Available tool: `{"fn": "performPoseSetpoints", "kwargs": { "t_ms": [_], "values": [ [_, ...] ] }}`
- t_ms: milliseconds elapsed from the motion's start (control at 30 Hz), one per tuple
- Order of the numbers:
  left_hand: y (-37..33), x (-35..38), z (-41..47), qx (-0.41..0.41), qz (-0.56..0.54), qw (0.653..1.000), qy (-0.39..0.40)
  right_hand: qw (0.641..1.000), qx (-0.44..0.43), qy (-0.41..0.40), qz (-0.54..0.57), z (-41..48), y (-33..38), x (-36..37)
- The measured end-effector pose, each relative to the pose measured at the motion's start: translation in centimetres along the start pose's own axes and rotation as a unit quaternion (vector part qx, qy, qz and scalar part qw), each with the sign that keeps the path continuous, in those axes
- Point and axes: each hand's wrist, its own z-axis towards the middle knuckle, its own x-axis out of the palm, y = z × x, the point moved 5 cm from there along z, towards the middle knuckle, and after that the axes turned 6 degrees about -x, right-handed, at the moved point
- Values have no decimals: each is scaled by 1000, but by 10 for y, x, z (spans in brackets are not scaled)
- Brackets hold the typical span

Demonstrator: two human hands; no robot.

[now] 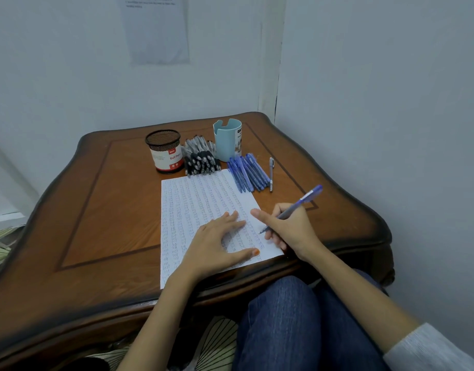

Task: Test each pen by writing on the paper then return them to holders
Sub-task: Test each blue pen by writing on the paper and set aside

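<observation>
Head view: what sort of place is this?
Probably a room corner in a home, not an office: a carved wooden table set against bare walls, a sheet taped up, patterned fabric below.

One head-worn wide-angle camera is supplying the only view. It is looking forward and steeply down across the worktop [102,210], holding the paper [203,199] at frame centre and facing the wall corner [276,76] just right of upper centre. It is sitting close: the wearer's knees [284,317] are filling the lower middle, and the lens is bowing the worktop's edges.
</observation>
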Motion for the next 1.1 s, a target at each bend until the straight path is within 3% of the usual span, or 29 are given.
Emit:
{"fn": "performPoseSetpoints", "kwargs": {
  "t_ms": [133,300,1100],
  "values": [
    [0,0,0,3,5,1000,-4,991,-58,2,-119,-4,1,4],
    [-1,0,0,-1,7,1000,-2,985,-60,28,-159,-2,-4,5],
    [-4,-2,-3,-4,4,1000,-1,985,-70,35,-154,0,-1,7]
  ]
}}
